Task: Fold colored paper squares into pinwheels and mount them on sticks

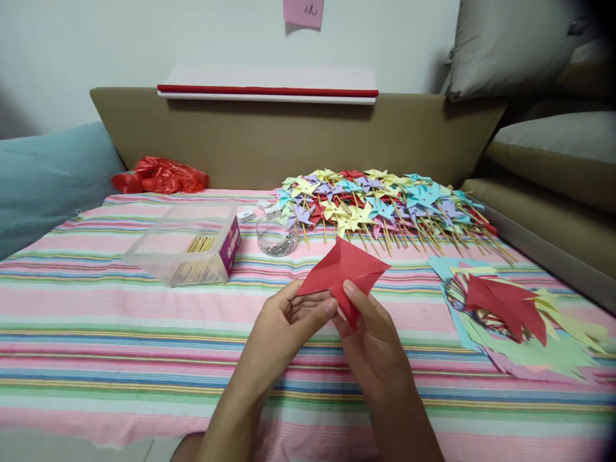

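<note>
I see my two hands working above a striped cloth (144,314), with one cut red paper (339,264) between them, raised clear of the cloth at the middle of my view. My right hand (369,330) has its fingers closed, the thumb pressing a folded corner of the paper from above. My left hand (282,324) is half curled, its fingers under the paper's left side and the thumb reaching toward that fold; I can't tell whether it pinches the sheet. Ahead of the hands and to the right, I have a heap of pinwheels (378,206) on sticks in several colours. Nearer on the right lies a stack (534,354) of coloured paper, topped by a red sheet (505,305). Ahead to the left stand a clear box (231,245) of sticks and, just beside it, a round tub (263,240) of small metal pieces.
</note>
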`<state>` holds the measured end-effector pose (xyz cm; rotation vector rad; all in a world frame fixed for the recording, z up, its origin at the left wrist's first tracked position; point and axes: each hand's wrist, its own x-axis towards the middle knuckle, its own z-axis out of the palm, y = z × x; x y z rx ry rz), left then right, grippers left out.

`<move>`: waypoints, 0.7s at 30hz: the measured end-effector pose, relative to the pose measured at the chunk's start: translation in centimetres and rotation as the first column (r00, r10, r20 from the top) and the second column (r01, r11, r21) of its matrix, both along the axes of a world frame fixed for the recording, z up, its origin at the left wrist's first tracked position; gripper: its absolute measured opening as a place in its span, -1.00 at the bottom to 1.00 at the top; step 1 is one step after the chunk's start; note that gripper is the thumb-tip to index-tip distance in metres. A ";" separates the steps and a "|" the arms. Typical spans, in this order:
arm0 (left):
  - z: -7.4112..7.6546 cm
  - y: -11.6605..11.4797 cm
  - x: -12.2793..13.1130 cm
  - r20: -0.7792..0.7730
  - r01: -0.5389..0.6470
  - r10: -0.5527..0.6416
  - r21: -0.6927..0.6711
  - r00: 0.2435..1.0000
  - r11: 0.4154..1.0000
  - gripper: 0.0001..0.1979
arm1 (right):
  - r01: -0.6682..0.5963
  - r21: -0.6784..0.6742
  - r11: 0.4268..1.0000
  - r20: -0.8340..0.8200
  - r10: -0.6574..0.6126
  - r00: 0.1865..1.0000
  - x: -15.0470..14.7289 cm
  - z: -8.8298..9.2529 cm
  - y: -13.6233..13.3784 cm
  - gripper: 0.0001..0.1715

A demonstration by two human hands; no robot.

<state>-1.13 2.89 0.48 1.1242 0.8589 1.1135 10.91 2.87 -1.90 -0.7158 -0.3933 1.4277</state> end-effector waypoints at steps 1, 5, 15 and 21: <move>-0.2 0.0 0.4 0.048 -0.010 0.011 -0.015 0.999 1.000 -0.65 | 0.007 0.000 1.000 -0.027 -0.007 1.000 -0.3 0.1 -0.1 -0.79; -1.2 -0.1 1.6 0.133 -0.121 0.135 -0.109 0.982 0.987 -0.72 | -0.016 0.039 0.999 -0.102 0.020 0.995 -0.8 0.2 -0.2 -0.81; -1.8 0.2 1.8 0.146 -0.166 0.196 -0.194 0.970 0.967 -0.76 | -0.036 -0.024 0.999 -0.229 0.029 0.973 -1.2 -0.6 0.0 -0.82; -1.8 0.2 1.6 0.158 -0.164 0.190 -0.166 0.969 0.972 -0.80 | -0.033 -0.016 0.999 -0.195 0.029 0.980 -1.2 -0.1 -0.1 -0.78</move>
